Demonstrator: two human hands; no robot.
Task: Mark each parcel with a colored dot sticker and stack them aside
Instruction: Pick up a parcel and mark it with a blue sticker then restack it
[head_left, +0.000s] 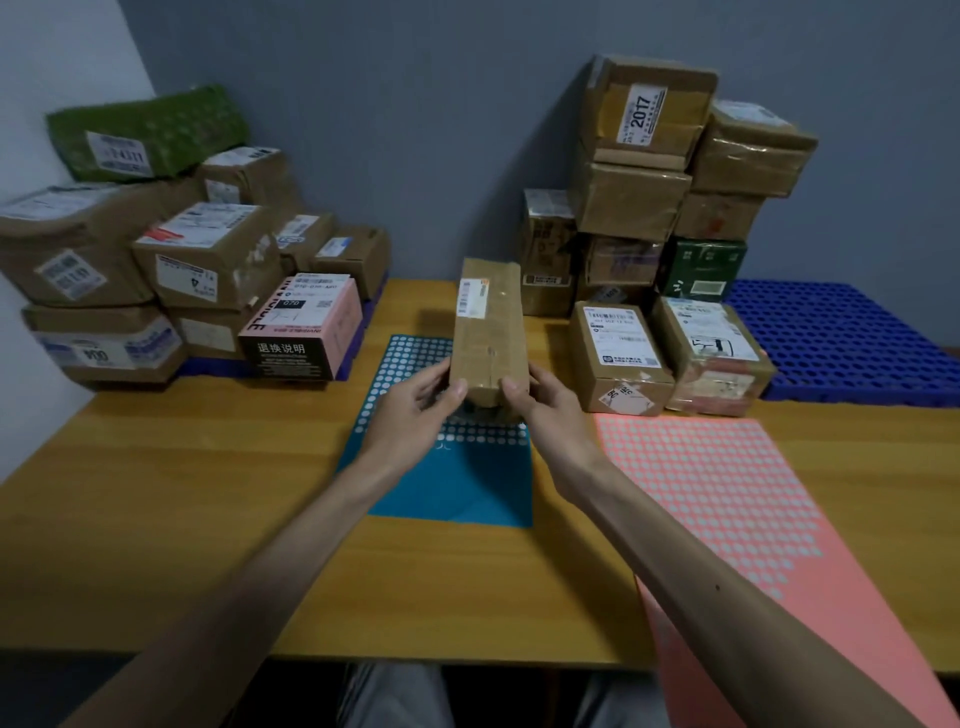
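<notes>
Both forearms stretch forward from the near edge; the left grip (415, 410) and right grip (545, 410) curl round the near end of a long brown parcel (488, 332) (label facing up), over the blue dot-sticker sheet (457, 488) on the surface (208, 519). A pink sheet (717, 493) lies just right; stacked boxes (208, 260) stand behind.

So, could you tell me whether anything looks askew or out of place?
The green patterned parcel atop the left pile lies tilted, and the brown cardboard box labelled 2017 crowning the right stack leans askew. Nothing looks spilled.
</notes>
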